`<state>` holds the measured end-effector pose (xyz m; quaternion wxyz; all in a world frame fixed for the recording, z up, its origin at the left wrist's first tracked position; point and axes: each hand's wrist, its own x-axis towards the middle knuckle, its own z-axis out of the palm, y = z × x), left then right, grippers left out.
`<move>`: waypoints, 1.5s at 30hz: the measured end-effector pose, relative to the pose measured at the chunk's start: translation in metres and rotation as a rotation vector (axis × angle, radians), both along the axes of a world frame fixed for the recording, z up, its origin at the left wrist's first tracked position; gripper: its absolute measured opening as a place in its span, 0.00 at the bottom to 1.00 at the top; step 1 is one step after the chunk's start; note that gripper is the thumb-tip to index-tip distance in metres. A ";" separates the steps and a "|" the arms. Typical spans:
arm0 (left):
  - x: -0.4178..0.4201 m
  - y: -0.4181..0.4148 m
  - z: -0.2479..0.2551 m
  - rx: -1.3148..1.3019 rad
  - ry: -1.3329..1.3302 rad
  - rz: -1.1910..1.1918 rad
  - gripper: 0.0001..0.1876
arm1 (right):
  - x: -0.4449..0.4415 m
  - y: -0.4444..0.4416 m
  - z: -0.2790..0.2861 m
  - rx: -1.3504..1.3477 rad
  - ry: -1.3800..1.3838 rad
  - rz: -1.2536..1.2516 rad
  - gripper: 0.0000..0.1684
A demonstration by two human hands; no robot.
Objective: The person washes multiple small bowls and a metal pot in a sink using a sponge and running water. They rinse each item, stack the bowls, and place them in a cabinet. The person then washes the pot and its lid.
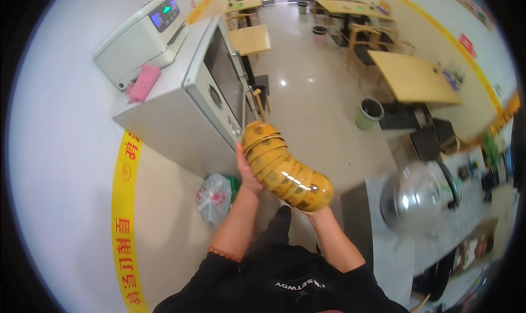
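A curved stack of several yellow bowls (285,167), nested and patterned with dark round marks, is held out in front of my body. My left hand (248,171) grips the upper left side of the stack, close to the steel cabinet's open front. Under the lower right end, my right hand (315,212) supports the bowls, and its fingers are mostly hidden beneath them. The bowls shine with reflected light. Just beyond the stack's far end is the cabinet (164,120), which has a dark glass door (225,60).
On the cabinet are a white appliance (135,42) with a lit panel and a pink cloth (144,83). A tied plastic bag (214,198) lies by the wall. To the right, a large steel kettle (419,194) stands on a grey counter (390,247). Wooden tables (411,77) and a bin (369,113) are farther off.
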<state>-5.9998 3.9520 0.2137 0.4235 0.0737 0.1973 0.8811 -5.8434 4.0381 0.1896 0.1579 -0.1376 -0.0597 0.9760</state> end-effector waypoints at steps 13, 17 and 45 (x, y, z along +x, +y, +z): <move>-0.316 0.204 -0.055 0.056 -0.021 0.337 0.41 | -0.351 0.271 -0.076 0.461 -0.040 0.442 0.25; -0.362 0.263 -0.083 0.103 -0.071 0.397 0.42 | -0.416 0.354 -0.109 1.204 0.030 0.507 0.25; -0.348 0.462 -0.067 -0.174 -0.082 1.460 0.41 | -0.601 0.571 -0.121 0.099 -0.021 1.684 0.22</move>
